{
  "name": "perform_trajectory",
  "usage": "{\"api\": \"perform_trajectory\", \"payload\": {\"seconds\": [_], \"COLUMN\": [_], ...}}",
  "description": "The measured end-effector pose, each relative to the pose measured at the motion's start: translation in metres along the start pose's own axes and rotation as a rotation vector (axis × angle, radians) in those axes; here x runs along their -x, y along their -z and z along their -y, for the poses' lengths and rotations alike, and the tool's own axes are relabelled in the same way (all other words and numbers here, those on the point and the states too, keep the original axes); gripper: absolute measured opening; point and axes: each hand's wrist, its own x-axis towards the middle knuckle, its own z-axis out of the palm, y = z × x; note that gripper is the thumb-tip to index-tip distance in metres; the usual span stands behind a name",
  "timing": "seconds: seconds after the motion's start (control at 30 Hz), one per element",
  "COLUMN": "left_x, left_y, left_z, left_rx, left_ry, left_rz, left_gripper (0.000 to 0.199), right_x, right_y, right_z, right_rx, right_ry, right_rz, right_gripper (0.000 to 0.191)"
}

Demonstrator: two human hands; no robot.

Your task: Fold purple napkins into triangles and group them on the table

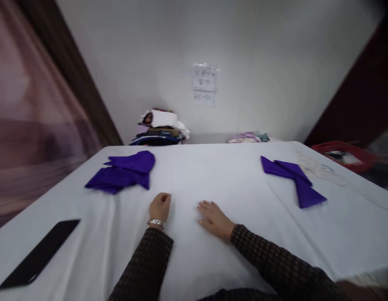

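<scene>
A pale wall [256,83] stands behind your surface [206,167], with a handwritten paper sign [204,79] fixed to it and a sheer pinkish curtain [30,125] hanging to your left. At the foot of the wall, beyond the far edge, sits a pile of folded clothes [162,129], with a red plastic basket [366,156] off to the right. White cloth covers the surface, creased in long folds on both sides. Your left hand [159,209], a silvery band [156,223] at its wrist, is curled into a loose fist; you cannot tell whether anything is inside. Your right hand [215,219] lies palm down over the white cloth, fingers extended and slightly apart. Bunched purple fabric [131,172] lies just beyond your left hand, apart from it; folded purple pieces [275,169] lie well to the right, near tangled off-white cords [309,165]. A flat black slab [39,255] rests at the near left.
</scene>
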Motion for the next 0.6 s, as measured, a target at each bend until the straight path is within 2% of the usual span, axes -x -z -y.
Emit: {"api": "perform_trajectory", "payload": {"seconds": [0.2, 0.33, 0.47, 0.6], "left_x": [0.008, 0.008, -0.001, -0.020], "left_y": [-0.005, -0.008, -0.005, 0.008], "left_z": [-0.001, 0.003, 0.007, 0.011], "left_rx": [0.107, 0.157, 0.215, 0.217], "left_ry": [0.053, 0.076, 0.113, 0.145], "left_rz": [-0.032, -0.057, -0.088, -0.124], "left_gripper": [0.026, 0.025, 0.017, 0.013], "right_x": [0.004, 0.008, 0.008, 0.009], "right_y": [-0.024, -0.033, -0.036, -0.038], "right_z": [-0.012, -0.022, -0.028, -0.030], "right_rx": [0.009, 0.004, 0.004, -0.007], "right_ry": [0.071, 0.115, 0.143, 0.139], "right_rz": [-0.104, -0.145, -0.152, -0.149], "right_gripper": [0.041, 0.039, 0.038, 0.038]}}
